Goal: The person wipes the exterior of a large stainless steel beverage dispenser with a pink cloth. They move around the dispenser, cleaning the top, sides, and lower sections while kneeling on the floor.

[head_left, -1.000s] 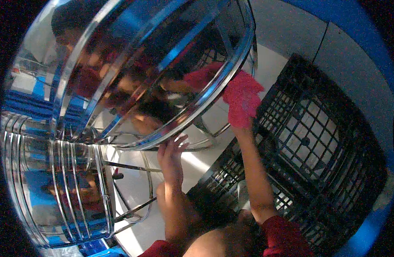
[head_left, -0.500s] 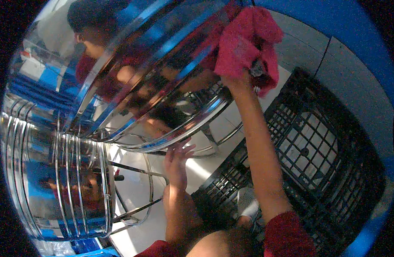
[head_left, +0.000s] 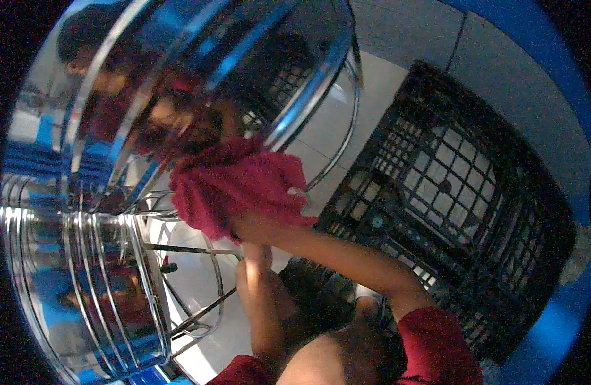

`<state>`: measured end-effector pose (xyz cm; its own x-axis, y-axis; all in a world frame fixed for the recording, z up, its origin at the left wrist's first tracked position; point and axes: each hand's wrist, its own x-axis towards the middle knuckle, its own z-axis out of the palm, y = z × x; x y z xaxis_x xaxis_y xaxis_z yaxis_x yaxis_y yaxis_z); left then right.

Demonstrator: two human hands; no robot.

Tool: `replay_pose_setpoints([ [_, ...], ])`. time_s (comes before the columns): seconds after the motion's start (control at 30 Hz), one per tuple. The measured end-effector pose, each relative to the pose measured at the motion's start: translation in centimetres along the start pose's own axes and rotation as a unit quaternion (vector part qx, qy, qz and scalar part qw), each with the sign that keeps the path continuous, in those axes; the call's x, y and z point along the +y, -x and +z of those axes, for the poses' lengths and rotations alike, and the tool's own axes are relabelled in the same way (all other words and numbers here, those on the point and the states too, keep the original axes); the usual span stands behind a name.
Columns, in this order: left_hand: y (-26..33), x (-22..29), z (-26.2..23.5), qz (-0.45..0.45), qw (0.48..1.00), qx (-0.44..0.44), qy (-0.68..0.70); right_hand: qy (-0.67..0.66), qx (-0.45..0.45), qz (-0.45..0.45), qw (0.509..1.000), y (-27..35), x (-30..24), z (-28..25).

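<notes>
Red cloth, steel lid, tiled floor

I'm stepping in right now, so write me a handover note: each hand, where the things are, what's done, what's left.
Right hand: presses a red cloth against the lower rim of the big shiny steel vessel.
Left hand: raised just under the cloth, by the vessel's wire stand; its fingers are hidden behind the cloth, so whether it grips anything cannot be told.
Around: a second ribbed steel vessel at lower left, a black plastic crate on the floor at right.
Done: wiping is under way; how much surface is covered cannot be told.
Left: probably the rest of the vessel's surface.
</notes>
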<state>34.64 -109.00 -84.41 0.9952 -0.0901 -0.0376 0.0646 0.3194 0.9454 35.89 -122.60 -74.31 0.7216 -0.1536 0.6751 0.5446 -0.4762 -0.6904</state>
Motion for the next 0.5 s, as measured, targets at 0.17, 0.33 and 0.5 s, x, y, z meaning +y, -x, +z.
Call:
replay_pose_setpoints([
  [0.17,-0.6,3.1,-0.7,0.002,1.000,0.011,0.009,0.062,0.052,0.035,0.996,-1.9,4.1,-0.7],
  [0.33,-0.4,5.6,-1.9,-0.036,0.999,0.010,-0.033,0.100,0.081,0.070,0.989,-3.8,7.0,-1.3],
  [0.5,0.5,5.4,-5.1,-0.072,0.997,-0.003,-0.001,0.116,0.114,0.085,0.983,-3.2,5.3,2.4],
])
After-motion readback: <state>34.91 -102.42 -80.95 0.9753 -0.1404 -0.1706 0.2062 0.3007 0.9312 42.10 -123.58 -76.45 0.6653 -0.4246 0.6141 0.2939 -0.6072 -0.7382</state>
